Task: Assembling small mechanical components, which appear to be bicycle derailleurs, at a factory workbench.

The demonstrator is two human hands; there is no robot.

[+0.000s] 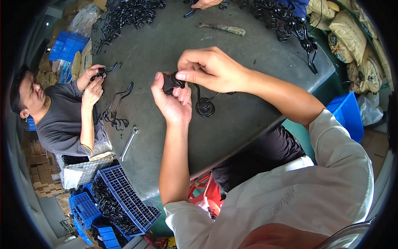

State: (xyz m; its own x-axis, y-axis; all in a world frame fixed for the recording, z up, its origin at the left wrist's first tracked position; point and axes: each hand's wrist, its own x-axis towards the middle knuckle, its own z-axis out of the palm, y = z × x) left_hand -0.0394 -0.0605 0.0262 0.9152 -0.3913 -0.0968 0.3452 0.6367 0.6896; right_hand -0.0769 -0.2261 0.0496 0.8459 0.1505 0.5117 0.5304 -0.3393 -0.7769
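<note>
Over the dark table, my left hand (173, 101) grips a black coiled spring (178, 80), palm turned up and thumb raised along its side. My right hand (212, 69) is closed on the same spring from the right, thumb pressed on its coil. My fingers hide part of the piece. Just below my right hand, a black wire coil (205, 108) with bent arms shows against the tabletop; whether it joins the held spring I cannot tell. Left of my hands lies another black double-coiled spring (118, 108) with a long bent loop.
A wrench (129, 143) and a tool with a wrapped handle (226, 28) lie on the table (149, 149). Black parts are heaped at the far left (128, 18) and far right (286, 20). One co-worker (62, 112) handles a black part at left; another's hand (206, 3) shows at the far edge.
</note>
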